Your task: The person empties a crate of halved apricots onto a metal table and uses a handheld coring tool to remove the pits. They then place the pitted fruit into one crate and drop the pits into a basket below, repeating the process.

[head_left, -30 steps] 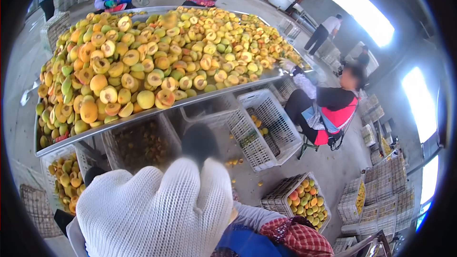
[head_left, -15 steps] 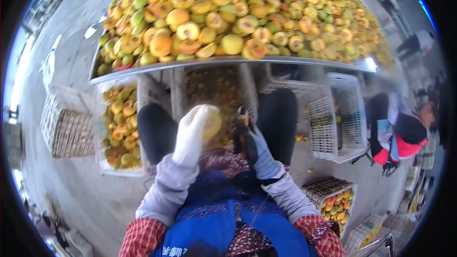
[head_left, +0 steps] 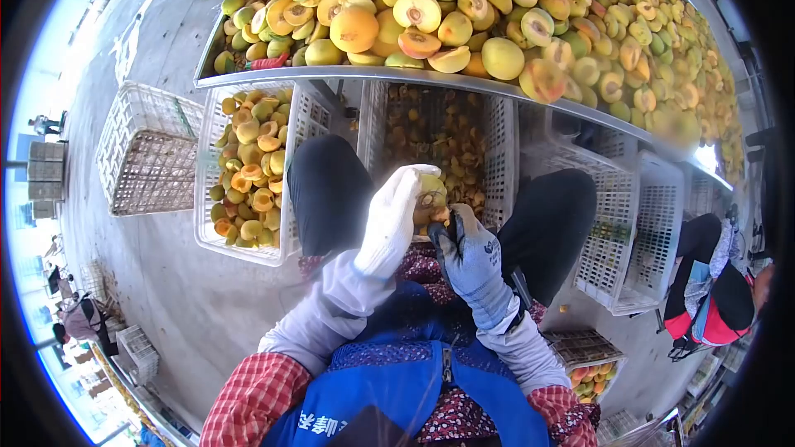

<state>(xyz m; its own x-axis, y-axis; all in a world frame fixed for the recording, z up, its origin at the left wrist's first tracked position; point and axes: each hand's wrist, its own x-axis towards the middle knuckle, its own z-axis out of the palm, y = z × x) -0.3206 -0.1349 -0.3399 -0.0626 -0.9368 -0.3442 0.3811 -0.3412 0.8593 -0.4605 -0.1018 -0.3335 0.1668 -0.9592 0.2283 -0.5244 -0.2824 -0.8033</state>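
My left hand (head_left: 391,219), in a white glove, is closed around a halved peach (head_left: 431,197) above the crate between my knees. My right hand (head_left: 472,252), in a grey glove with dark fingertips, is closed right up against the fruit's cut side. A dark handle (head_left: 522,287) juts out from below the right palm, so that hand grips a dark-handled tool. Its working end is hidden by the fingers and the fruit. Beneath both hands, the white crate (head_left: 500,145) holds brownish fruit scraps.
A metal-edged table (head_left: 331,73) heaped with halved peaches (head_left: 505,58) spans the front. A crate of peach halves (head_left: 202,199) stands left, beside a tipped crate (head_left: 141,153). White crates (head_left: 609,240) stand right, near another person (head_left: 716,298). A fruit crate (head_left: 580,348) is behind my right elbow.
My right hand has moved up to the peach in my left hand; the two were apart before. The view has shifted, so the table and crates appear farther right and larger.
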